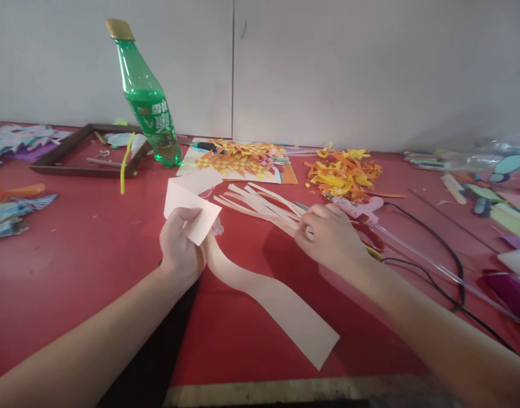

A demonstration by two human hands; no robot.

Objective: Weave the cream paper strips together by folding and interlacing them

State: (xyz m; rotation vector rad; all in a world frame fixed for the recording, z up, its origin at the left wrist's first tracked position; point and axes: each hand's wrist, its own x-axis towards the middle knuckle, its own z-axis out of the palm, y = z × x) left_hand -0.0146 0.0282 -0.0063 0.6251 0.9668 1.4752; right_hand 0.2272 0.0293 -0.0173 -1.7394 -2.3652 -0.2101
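- Left hand [181, 246]: closed, thumb pressed over folded pale paper and pinching it firmly.
- Wide strip [280, 300]: upper part bent over in the left hand, lower part curving down towards the near table edge. It appears to be one piece. Status: no lengthwise cut visible; judged unworked apart from the folding.
- Woven paper [232, 164]: yellow and orange, lying behind the hands towards the wall. Weave present across part of it; loose ends noted.
- Narrow strips [260, 204]: pale, fanned out on the red table [246, 340] between the hands. Status: separated at the far ends, judged already cut there; whether joined at the near ends is hidden.
- Right hand [323, 232]: fingers curled at the near ends of the narrow strips. Whether it grips strips, scissors or both, cannot tell.
- Paper scraps [345, 173]: loose yellow and orange heap, beyond the right hand.
- Glue gun [362, 208]: pink, lying just beyond the right wrist.
- Scissors [373, 237]: red handle showing beside the right wrist; rest largely covered.
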